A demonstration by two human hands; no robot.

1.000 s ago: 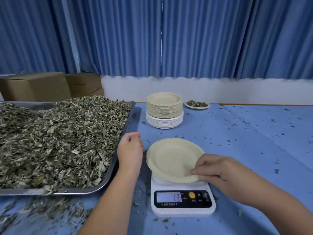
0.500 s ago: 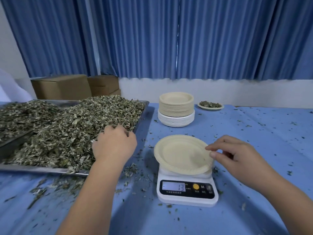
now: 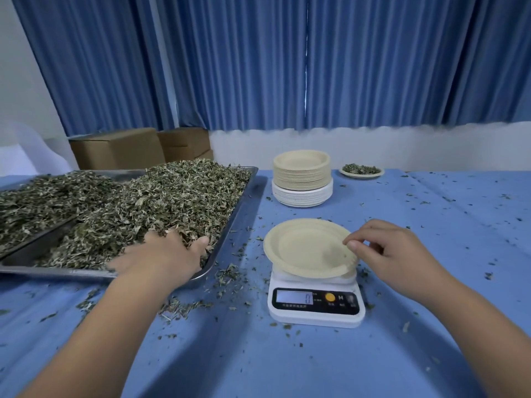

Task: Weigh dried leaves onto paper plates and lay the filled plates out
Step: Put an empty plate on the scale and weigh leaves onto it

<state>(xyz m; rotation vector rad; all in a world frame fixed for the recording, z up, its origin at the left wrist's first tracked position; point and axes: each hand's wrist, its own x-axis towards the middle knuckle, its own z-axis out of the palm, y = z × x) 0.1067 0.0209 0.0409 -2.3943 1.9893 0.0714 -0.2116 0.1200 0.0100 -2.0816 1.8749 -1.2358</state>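
Observation:
An empty paper plate (image 3: 304, 248) sits on a white kitchen scale (image 3: 316, 308) whose display reads 0. Left of it, a metal tray (image 3: 230, 222) is heaped with dried leaves (image 3: 161, 202). My left hand (image 3: 169, 254) is in the tray's near right corner; its fingers are sunk into the leaves, fingertips hidden, thumb spread to the right. My right hand (image 3: 385, 251) hovers at the plate's right rim with loosely curled fingers. Its thumb and forefinger tips lie close together over the rim and hold nothing.
A tall stack of paper plates (image 3: 301, 173) stands behind the scale. A filled plate (image 3: 361, 170) lies at the table's far edge. A second leaf tray (image 3: 37, 193) is at far left, cardboard boxes (image 3: 120, 149) behind. Leaf crumbs litter the blue cloth (image 3: 431, 225).
My left hand moved from beside the plate into the leaf tray and dug in. My right hand let go of the plate's rim. The scale reading went from 13 to 0.

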